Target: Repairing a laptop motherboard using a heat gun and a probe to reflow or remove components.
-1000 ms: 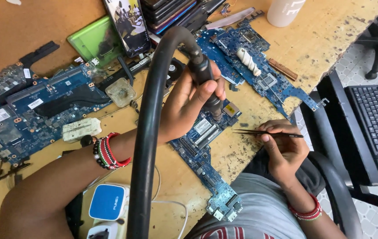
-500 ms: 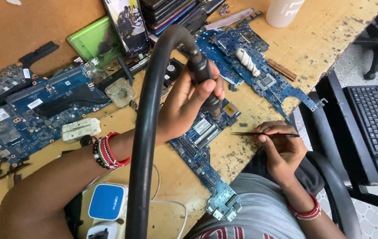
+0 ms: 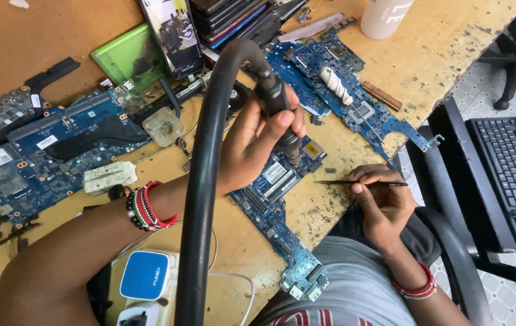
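My left hand [image 3: 258, 142] wraps the black hot-air wand [image 3: 277, 111], nozzle down on the blue circuit board [image 3: 276, 205] lying slantwise at the table's near edge [image 3: 330, 211]. The thick hose [image 3: 207, 181] loops up and hides the board's left side. My right hand [image 3: 385, 202] pinches thin tweezers [image 3: 360, 183] just off the board, over bare wood. Little free room: more boards [image 3: 47, 157], a phone [image 3: 173, 33], a keyboard [image 3: 511, 175] on the right. The nozzle tip is hidden behind my fingers.
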